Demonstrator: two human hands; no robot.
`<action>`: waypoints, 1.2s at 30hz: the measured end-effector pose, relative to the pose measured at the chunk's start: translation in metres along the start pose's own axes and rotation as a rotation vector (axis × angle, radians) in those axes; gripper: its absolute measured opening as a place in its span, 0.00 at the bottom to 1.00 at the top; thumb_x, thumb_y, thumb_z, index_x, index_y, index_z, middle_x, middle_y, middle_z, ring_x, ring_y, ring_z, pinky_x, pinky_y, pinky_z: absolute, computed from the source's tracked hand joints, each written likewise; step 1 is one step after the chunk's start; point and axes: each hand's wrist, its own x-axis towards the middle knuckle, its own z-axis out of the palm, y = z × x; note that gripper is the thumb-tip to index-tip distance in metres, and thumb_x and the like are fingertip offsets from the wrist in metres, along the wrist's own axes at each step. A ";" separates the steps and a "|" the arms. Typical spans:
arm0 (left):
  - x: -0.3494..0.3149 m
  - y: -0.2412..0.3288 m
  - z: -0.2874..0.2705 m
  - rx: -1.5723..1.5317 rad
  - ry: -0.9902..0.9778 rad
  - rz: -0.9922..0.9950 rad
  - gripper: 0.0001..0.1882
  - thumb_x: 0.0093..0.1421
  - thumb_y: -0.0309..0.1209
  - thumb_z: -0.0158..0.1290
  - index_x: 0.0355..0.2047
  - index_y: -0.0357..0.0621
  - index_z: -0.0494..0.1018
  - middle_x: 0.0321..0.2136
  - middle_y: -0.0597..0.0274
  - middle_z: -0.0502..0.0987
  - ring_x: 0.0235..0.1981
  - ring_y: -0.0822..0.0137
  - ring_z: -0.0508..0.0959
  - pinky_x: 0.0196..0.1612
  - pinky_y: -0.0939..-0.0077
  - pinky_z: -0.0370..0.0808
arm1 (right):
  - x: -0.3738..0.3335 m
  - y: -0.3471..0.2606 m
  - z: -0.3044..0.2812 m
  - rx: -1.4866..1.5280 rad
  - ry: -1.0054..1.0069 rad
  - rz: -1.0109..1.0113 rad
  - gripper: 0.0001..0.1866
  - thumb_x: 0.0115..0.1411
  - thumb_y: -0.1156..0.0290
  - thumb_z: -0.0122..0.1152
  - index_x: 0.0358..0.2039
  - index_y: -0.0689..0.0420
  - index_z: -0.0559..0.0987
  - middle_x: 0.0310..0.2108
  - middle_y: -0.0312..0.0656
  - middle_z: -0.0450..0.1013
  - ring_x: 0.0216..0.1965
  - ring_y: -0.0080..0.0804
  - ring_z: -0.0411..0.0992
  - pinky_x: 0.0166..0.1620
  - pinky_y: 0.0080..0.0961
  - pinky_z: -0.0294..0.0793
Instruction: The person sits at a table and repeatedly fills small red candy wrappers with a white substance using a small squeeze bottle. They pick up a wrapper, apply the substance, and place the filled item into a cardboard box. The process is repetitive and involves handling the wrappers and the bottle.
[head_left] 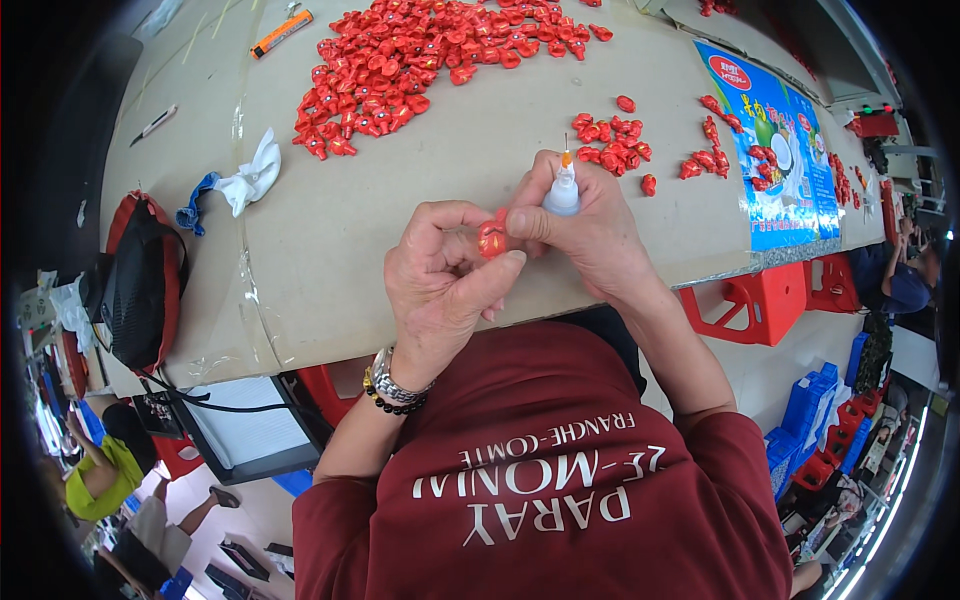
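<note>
Over the near part of the table, my left hand point(440, 275) pinches a small glossy red piece with yellow marks point(492, 239) between thumb and fingers. My right hand point(597, 228) grips a small white squeeze bottle point(563, 192) with an orange collar and a thin needle tip pointing away from me. The right thumb reaches to the red piece, at its right side. What the other right fingers do behind the bottle is hidden. Beyond my hands lies a large heap of similar red pieces point(400, 65), and a smaller cluster point(612, 143) sits nearer the right hand.
An orange tube-shaped stick point(281, 35), a cutter knife point(153, 125) and a crumpled white cloth point(252, 175) lie on the left. A black-and-red bag point(146, 285) is at the left edge. Red pieces lie on a blue printed sheet point(785, 190) at right, above red stools point(765, 305).
</note>
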 end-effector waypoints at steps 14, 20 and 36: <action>0.001 -0.005 -0.009 -0.423 -0.007 -0.058 0.19 0.59 0.34 0.57 0.45 0.40 0.63 0.17 0.67 0.72 0.11 0.80 0.67 0.11 0.88 0.61 | -0.004 -0.006 0.015 -0.081 0.082 -0.145 0.09 0.50 0.79 0.67 0.29 0.61 0.75 0.24 0.35 0.73 0.25 0.17 0.70 0.29 0.15 0.71; 0.001 -0.006 -0.015 -0.682 -0.067 -0.146 0.22 0.59 0.44 0.57 0.45 0.46 0.62 0.20 0.66 0.71 0.08 0.81 0.63 0.10 0.90 0.60 | -0.012 0.000 0.034 -0.289 0.142 -0.424 0.16 0.46 0.79 0.70 0.36 0.62 0.77 0.28 0.38 0.73 0.27 0.21 0.72 0.32 0.18 0.72; 0.000 0.003 -0.018 -0.663 -0.016 -0.175 0.20 0.60 0.44 0.55 0.45 0.48 0.64 0.15 0.73 0.57 0.11 0.81 0.58 0.10 0.89 0.54 | 0.028 -0.028 -0.016 -0.122 0.200 -0.373 0.16 0.50 0.77 0.63 0.39 0.56 0.69 0.35 0.34 0.69 0.34 0.18 0.66 0.39 0.17 0.67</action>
